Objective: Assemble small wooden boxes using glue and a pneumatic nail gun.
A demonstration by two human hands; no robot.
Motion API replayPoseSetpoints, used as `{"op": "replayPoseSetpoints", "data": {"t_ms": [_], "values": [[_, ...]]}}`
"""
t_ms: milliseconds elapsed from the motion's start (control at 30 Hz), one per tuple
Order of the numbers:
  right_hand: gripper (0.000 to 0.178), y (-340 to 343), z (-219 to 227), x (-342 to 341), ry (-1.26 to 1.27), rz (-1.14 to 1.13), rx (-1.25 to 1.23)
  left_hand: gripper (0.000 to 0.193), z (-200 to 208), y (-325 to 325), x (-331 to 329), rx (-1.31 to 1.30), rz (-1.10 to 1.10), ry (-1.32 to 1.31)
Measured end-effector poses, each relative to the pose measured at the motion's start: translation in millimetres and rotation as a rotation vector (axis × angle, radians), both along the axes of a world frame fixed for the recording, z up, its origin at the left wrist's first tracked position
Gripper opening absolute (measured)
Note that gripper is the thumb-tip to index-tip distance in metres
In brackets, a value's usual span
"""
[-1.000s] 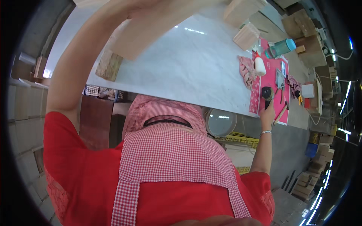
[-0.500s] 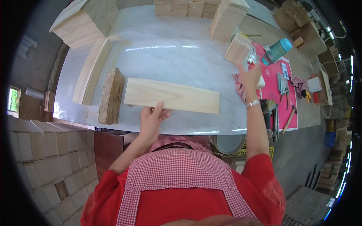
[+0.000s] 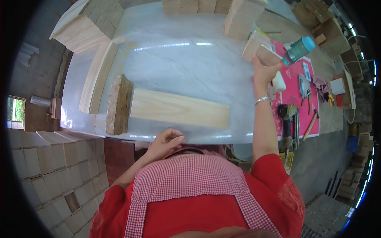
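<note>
Here's the pale table [image 3: 190,67], and flat near its front edge lies the long board [image 3: 180,109], best left steady there, its long axis running left to right, right end slightly nearer the person. By the small wooden stack [image 3: 253,44], the right hand [image 3: 265,75] pinches, the left hand [image 3: 167,142] hovers empty, loosely curled, near the board; the pinched thin panel [image 3: 268,55], best kept by its edges, slopes down rightward lengthwise.

- Basin [image 3: 243,151]: partly hidden by the counter [image 3: 178,69].
- White bottle [image 3: 279,82]: partly behind the right hand [image 3: 264,74].
- Far blocks [image 3: 197,6]: cut off at top.
- Mat [image 3: 292,89]: print too small.
</note>
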State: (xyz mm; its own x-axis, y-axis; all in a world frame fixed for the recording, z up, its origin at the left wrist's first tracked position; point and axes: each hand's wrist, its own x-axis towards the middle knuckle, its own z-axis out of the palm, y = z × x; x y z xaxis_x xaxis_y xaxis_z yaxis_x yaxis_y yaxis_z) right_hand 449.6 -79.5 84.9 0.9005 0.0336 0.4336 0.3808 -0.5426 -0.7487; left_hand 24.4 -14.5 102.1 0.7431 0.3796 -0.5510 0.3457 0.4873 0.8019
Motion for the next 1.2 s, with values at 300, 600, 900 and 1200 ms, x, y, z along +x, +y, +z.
{"op": "replayPoseSetpoints", "data": {"t_ms": [300, 600, 900, 1200], "values": [[0.022, -125, -24, -172, -0.031, 0.329, 0.115, 0.073, 27, -4, 121, 1.649, -0.509, -0.31], [0.015, -143, -13, -205, -0.001, 0.477, -0.145, 0.095, 11, -5, 180, 1.636, -0.849, -0.011], [0.068, -89, -25, -207, 0.006, 0.533, -0.11, 0.084, 87, 16, 158, 1.527, -0.617, -0.258], [0.075, -76, -22, -208, 0.06, 0.567, -0.114, 0.084, 79, 15, 168, 1.514, -0.645, -0.334]]}}
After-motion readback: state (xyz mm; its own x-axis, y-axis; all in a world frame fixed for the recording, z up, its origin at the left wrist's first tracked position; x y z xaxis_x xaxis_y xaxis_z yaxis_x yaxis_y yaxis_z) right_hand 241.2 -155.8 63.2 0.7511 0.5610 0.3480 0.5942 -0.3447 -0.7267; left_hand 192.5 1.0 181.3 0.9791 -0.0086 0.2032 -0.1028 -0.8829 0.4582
